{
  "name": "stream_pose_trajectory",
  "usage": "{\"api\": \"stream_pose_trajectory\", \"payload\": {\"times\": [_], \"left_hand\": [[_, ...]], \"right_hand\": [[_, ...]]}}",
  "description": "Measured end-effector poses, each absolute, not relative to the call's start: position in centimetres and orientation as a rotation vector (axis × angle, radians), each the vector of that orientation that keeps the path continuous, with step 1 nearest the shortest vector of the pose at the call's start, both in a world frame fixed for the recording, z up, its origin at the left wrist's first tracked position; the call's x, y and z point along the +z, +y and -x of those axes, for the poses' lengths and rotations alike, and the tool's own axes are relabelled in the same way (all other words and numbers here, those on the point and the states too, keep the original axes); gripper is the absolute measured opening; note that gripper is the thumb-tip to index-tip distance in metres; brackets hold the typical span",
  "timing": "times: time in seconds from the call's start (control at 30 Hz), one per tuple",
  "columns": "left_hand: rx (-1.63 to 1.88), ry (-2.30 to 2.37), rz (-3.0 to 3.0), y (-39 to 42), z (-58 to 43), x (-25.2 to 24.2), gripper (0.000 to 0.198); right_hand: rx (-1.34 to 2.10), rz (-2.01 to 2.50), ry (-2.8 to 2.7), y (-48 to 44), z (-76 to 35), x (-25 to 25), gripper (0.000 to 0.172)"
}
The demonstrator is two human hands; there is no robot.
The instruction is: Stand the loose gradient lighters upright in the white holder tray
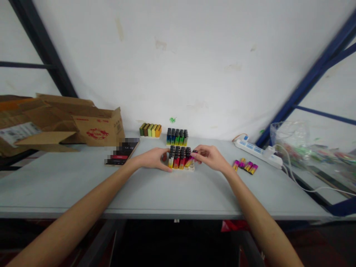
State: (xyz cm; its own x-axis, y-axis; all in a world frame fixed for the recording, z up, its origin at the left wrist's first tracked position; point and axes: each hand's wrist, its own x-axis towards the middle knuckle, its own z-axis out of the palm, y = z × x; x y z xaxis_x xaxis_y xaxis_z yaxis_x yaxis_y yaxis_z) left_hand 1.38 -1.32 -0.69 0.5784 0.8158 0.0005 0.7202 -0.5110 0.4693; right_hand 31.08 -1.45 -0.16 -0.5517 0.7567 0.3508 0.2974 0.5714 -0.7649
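In the head view, a white tray [191, 169] holds rows of black-topped lighters [176, 161] in white, red and pink fading to yellow. My left hand [154, 157] grips this tray's left side, thumb at the front corner and fingers behind. Between the fingertips of my right hand [210, 157] is a purple-and-yellow lighter [189, 161], tilted over the tray's right end, its top pinched. Several loose purple-and-yellow lighters [249, 167] lie on the table to the right of that hand.
Behind stand a tray of blue and green lighters [177, 138] and a block of green-to-orange ones [150, 130]. A phone [125, 150] and open cardboard boxes [97, 128] are at left. A power strip [258, 151] with a white cable and plastic bags [294, 142] lie at right.
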Motion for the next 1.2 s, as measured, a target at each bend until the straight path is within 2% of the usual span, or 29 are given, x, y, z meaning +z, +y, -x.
{"api": "stream_pose_trajectory", "payload": {"times": [0.27,0.67,0.9,1.2], "left_hand": [[0.284,1.250,-2.403,-1.2,-1.4,-0.8,0.073],[0.289,1.244,-2.416,-0.9,-1.2,-1.1,0.076],[0.310,1.253,-2.395,-1.3,-1.5,-0.8,0.072],[0.295,1.267,-2.397,-1.2,-1.4,-1.0,0.073]], "right_hand": [[0.836,0.807,-2.164,-1.7,-31.1,0.0,0.036],[0.893,0.848,-2.209,-1.9,-31.6,0.1,0.040],[0.739,0.888,-2.287,-2.1,-30.6,0.0,0.041],[0.755,0.873,-2.326,-2.2,-30.7,0.0,0.038]]}}
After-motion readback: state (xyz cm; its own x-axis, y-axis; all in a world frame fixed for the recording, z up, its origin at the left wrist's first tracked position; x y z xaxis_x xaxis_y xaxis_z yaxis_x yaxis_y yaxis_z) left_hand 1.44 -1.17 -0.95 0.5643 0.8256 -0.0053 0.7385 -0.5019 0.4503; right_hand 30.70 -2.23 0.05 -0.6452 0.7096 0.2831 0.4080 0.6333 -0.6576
